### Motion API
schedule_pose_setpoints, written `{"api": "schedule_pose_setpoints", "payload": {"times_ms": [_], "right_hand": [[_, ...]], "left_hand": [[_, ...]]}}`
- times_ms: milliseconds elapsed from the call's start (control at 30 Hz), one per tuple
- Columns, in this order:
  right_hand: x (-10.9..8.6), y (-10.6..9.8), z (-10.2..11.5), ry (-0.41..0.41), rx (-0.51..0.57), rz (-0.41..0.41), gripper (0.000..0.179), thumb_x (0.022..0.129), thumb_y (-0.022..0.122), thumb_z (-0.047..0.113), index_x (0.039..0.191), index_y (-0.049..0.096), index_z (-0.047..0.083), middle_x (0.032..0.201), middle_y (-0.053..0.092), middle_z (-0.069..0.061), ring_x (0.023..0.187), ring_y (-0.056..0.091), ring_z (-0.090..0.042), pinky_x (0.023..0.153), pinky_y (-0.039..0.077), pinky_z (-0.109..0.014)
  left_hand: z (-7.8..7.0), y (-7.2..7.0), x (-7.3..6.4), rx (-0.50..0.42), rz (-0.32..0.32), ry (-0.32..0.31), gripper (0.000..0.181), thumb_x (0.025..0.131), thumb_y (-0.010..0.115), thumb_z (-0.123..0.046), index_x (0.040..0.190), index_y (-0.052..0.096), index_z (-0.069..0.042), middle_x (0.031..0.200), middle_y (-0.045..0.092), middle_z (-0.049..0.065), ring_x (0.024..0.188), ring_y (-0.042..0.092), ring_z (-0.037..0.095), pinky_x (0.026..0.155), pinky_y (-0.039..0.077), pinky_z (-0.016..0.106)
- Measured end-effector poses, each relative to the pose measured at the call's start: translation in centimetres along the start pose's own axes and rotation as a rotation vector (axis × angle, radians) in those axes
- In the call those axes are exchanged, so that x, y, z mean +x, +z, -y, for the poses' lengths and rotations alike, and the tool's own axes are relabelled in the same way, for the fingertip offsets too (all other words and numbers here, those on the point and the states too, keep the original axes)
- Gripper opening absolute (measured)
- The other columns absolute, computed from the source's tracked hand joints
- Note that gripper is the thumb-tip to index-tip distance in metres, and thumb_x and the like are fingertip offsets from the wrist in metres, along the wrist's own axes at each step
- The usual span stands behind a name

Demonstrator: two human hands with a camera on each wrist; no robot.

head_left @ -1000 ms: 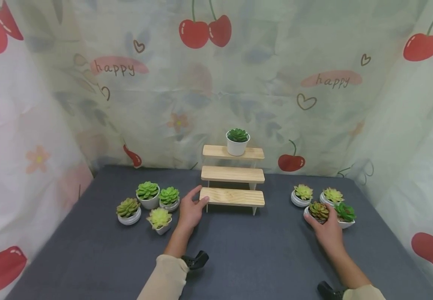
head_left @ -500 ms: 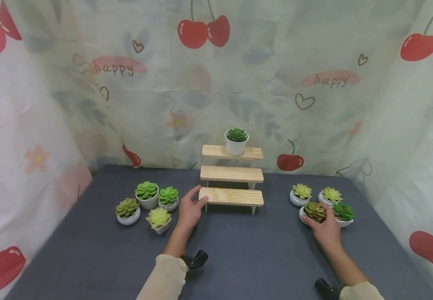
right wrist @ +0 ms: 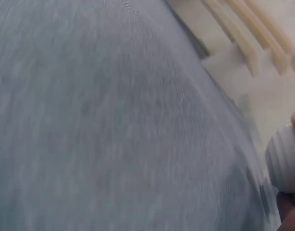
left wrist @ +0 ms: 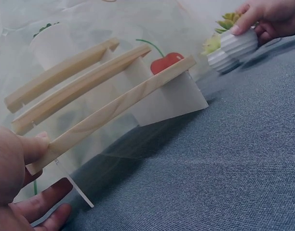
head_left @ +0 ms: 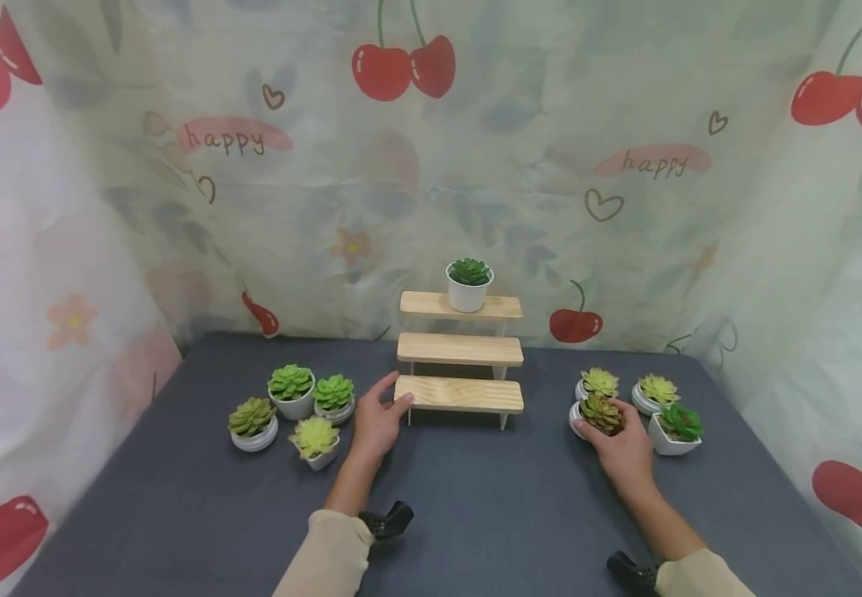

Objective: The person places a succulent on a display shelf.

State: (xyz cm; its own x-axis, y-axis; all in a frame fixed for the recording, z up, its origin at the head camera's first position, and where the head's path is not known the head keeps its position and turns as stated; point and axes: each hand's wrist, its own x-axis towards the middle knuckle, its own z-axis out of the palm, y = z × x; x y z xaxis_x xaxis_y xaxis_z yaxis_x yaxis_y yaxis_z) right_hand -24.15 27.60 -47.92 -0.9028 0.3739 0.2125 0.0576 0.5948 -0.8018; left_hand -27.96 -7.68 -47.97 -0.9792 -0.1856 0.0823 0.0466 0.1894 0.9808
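My right hand (head_left: 627, 452) grips a reddish-green potted succulent (head_left: 601, 414) by its white ribbed pot (left wrist: 238, 44), thumb on one side and fingers on the other. Whether the pot clears the cloth is hard to tell. It partly hides a yellow-green succulent (head_left: 599, 381) behind it. With thumb above and a finger beneath, my left hand (head_left: 377, 424) pinches the left end of the lowest board of a three-step wooden display stand (head_left: 461, 394). A dark green succulent in a white pot (head_left: 468, 286) stands on the top step. Only fingertips show in the right wrist view.
Left of the stand, several potted succulents (head_left: 291, 390) stand in a cluster. To the right are a pale succulent (head_left: 656, 392) and a dark green one in a squarish pot (head_left: 674, 429). Dark cloth (head_left: 491, 506) covers the table; a cherry-print curtain (head_left: 312, 191) encloses it.
My right hand has moved left with the reddish-green succulent, away from the squarish pot and in front of the yellow-green one. The left hand stays on the stand.
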Motion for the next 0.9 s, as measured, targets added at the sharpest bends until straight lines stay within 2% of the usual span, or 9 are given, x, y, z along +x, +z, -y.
{"api": "schedule_pose_setpoints", "payload": {"times_ms": [100, 333, 533, 700, 900], "right_hand": [[0.1, 0.8, 0.8, -0.025, -0.009, -0.021, 0.074, 0.080, 0.081, 0.033, 0.137, 0.045, 0.001, 0.132, 0.052, -0.026, 0.120, 0.048, -0.039, 0.099, 0.035, -0.053], [0.6, 2.5, 3.0, -0.118, 0.045, -0.055, 0.071, 0.078, 0.083, 0.029, 0.135, 0.048, 0.003, 0.128, 0.056, -0.023, 0.117, 0.052, -0.036, 0.098, 0.038, -0.052], [1.6, 3.3, 5.0, -0.203, 0.086, -0.038, 0.070, 0.078, 0.084, 0.030, 0.134, 0.048, 0.007, 0.126, 0.057, -0.020, 0.115, 0.054, -0.034, 0.094, 0.043, -0.051], [2.9, 3.4, 7.3, -0.192, 0.121, -0.036, 0.068, 0.080, 0.082, 0.029, 0.135, 0.048, 0.007, 0.127, 0.057, -0.019, 0.116, 0.053, -0.033, 0.095, 0.043, -0.051], [5.0, 3.2, 9.7, -0.160, 0.118, -0.016, 0.070, 0.082, 0.079, 0.037, 0.137, 0.047, 0.010, 0.130, 0.055, -0.017, 0.118, 0.052, -0.034, 0.095, 0.042, -0.051]], "left_hand": [[0.0, -0.1, 0.0, 0.000, 0.005, -0.002, 0.051, 0.093, 0.068, -0.014, 0.141, 0.052, -0.010, 0.141, 0.049, 0.018, 0.113, 0.059, 0.035, 0.088, 0.048, 0.050], [-0.1, -0.1, 0.0, -0.003, 0.004, -0.006, 0.051, 0.093, 0.068, -0.013, 0.141, 0.052, -0.010, 0.142, 0.048, 0.018, 0.114, 0.059, 0.036, 0.089, 0.048, 0.050], [0.1, -0.1, -0.1, -0.011, 0.011, -0.006, 0.051, 0.093, 0.068, -0.014, 0.142, 0.052, -0.009, 0.142, 0.048, 0.019, 0.114, 0.058, 0.036, 0.089, 0.048, 0.050], [0.0, -0.1, -0.1, -0.013, 0.013, -0.008, 0.051, 0.094, 0.067, -0.014, 0.142, 0.051, -0.010, 0.143, 0.047, 0.018, 0.116, 0.057, 0.036, 0.090, 0.047, 0.050], [-0.2, -0.2, -0.2, -0.015, 0.025, -0.007, 0.051, 0.094, 0.067, -0.015, 0.142, 0.051, -0.009, 0.145, 0.045, 0.018, 0.119, 0.055, 0.037, 0.092, 0.046, 0.052]]}}
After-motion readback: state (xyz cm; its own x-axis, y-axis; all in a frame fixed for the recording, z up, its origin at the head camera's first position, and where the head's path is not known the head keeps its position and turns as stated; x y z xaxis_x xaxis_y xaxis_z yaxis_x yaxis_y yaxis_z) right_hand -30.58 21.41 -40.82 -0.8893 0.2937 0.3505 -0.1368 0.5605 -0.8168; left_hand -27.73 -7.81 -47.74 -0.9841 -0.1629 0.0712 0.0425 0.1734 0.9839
